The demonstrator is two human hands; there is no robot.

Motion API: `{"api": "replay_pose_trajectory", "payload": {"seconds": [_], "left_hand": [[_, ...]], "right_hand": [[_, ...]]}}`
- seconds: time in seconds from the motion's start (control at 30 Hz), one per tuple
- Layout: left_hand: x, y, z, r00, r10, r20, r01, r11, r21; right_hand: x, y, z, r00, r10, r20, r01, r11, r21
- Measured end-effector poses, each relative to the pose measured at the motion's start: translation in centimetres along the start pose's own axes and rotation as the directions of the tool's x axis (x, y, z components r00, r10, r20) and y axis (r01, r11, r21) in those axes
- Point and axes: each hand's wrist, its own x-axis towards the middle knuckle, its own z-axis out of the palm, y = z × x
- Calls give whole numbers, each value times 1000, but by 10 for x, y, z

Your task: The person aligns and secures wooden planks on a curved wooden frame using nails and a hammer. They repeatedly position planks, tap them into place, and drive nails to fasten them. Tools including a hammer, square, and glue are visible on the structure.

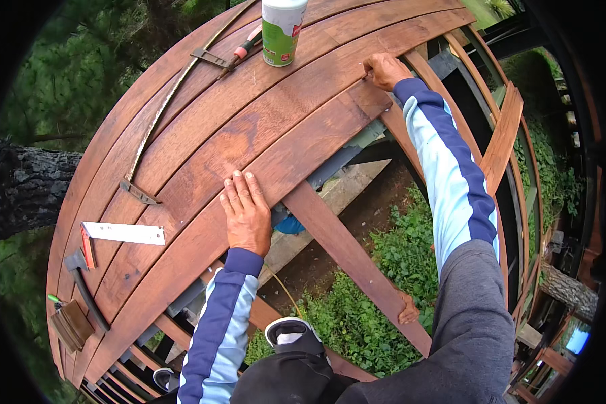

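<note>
My left hand (244,214) lies flat, fingers stretched out, on the outermost reddish-brown deck board (303,153) that is laid in the curved deck. It covers the seam between this board and the one behind it. My right hand (386,71) is at the far right end of the same seam, with its fingers curled and pinched down on the wood near the board's cut end. Whatever lies between those fingers, if anything, is too small or hidden to make out.
On the deck lie a long bar clamp (156,121), a red-handled tool (244,48), a try square (124,233), a hammer (87,296) and a brown block (72,326). A green-and-white tub (283,30) stands at the back. Below, open joists (357,266) span plants and soil.
</note>
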Motion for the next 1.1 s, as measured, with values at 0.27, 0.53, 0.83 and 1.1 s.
{"api": "replay_pose_trajectory", "payload": {"seconds": [0.27,0.53,0.83,1.1], "left_hand": [[3,-1,2,1000,1,-32,-2,999,-41],[3,2,4,1000,6,7,-6,1000,17],[4,-2,-1,1000,1,16,-1,999,-35],[5,-9,-13,992,-8,128,16,998,-62]], "right_hand": [[17,-22,-7,1000,2,25,2,986,-168],[18,4,3,1000,-8,-11,9,999,52],[19,9,10,999,-34,-11,35,997,69],[23,7,9,999,-44,-26,45,999,28]]}}
